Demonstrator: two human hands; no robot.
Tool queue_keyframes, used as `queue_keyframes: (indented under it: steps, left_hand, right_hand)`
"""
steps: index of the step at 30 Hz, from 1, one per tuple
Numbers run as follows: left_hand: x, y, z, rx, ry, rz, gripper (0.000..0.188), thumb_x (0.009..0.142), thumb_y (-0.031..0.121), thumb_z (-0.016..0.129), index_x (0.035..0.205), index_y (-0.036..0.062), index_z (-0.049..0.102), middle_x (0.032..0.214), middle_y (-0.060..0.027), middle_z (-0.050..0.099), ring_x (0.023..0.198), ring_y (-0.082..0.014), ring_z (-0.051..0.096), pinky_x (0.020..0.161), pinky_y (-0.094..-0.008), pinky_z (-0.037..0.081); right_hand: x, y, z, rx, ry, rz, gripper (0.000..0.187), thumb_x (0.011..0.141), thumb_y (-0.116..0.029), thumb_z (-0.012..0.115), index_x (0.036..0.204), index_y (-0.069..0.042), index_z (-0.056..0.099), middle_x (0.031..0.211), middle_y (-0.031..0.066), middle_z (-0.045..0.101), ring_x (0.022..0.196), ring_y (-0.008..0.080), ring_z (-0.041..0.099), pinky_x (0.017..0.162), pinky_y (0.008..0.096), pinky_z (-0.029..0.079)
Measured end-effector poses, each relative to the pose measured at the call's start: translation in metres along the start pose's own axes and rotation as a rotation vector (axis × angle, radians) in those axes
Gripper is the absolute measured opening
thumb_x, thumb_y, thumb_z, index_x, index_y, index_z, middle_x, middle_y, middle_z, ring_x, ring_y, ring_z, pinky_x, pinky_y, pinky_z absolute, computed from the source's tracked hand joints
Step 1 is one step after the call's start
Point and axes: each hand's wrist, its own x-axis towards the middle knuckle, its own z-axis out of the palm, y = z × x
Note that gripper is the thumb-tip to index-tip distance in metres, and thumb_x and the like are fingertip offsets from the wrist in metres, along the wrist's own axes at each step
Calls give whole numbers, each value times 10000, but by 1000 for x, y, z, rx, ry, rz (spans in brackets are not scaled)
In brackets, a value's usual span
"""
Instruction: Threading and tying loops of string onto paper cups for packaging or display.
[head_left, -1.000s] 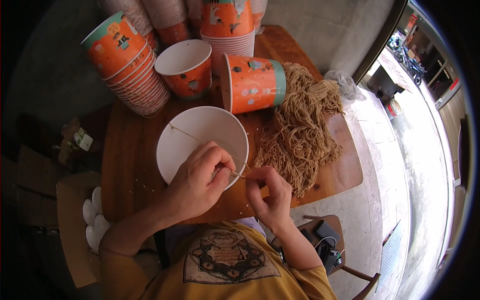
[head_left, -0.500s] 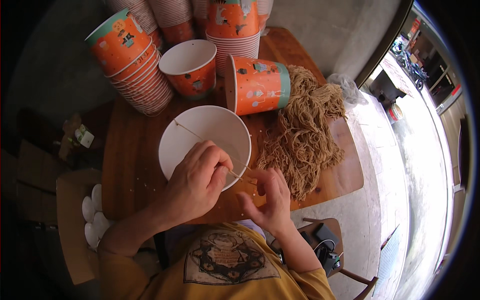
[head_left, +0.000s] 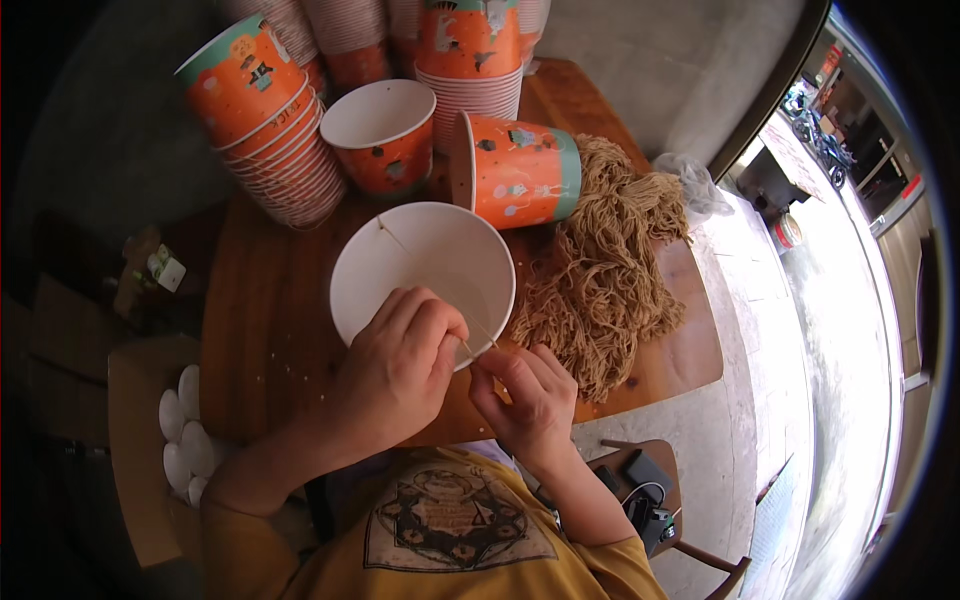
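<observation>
left hand (head_left: pixel 400 365), at the centre of the frame, rests over the near rim of a white paper bowl (head_left: pixel 420 265), its fingers curled and pressed together on a thin noodle strand (head_left: pixel 478 335). right hand (head_left: pixel 530 400), just right of it and a little lower, pinches the other end of that strand between thumb and forefinger, the remaining fingers folded in. the two hands sit close together, nearly touching, at the front edge of a round wooden table (head_left: pixel 260 330).

the bowl stands open and upright in the middle of the table; a second fine strand lies across its inside toward the upper left. a heap of dry brown noodles (head_left: pixel 610 270) lies just right of the bowl, touching its rim. above the bowl an orange paper cup (head_left: pixel 515 170) lies on its side, an open cup (head_left: pixel 385 135) stands upright, and a leaning stack of orange cups (head_left: pixel 275 125) fills the upper left. white round lids (head_left: pixel 185 430) sit at the lower left.
</observation>
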Motion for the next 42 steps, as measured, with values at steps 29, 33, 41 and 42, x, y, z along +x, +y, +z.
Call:
queue_keyframes:
  steps: [29,33,41,42]
  left_hand:
    - [-42,-19,-34,71,57,-216,86,844,73,638,900,95,576,868,-14,603,871,-208,606,1017,-458,319]
    - [-39,-21,-21,151,154,-185,99,828,69,645,873,92,559,843,-24,591,879,-215,593,992,-438,329]
    - [-48,-24,-22,183,115,-122,182,762,57,642,873,106,507,887,-32,547,946,-254,552,1024,-478,295]
    - [-50,-22,-25,182,113,-126,182,762,57,642,873,106,507,887,-32,547,946,-254,552,1024,-478,295]
  right_hand:
    - [89,-5,15,78,-490,-212,95,866,-141,660,952,-103,673,843,74,632,766,307,643,628,409,529]
    - [87,-8,18,69,-475,-173,87,851,-142,650,904,-74,634,819,81,611,783,291,636,648,423,529]
    - [82,-9,28,12,-241,23,24,857,-80,644,872,-61,647,799,98,624,702,323,636,605,396,514]
    - [80,-9,28,14,-246,25,24,857,-80,644,872,-61,647,799,98,624,702,323,636,605,396,514]
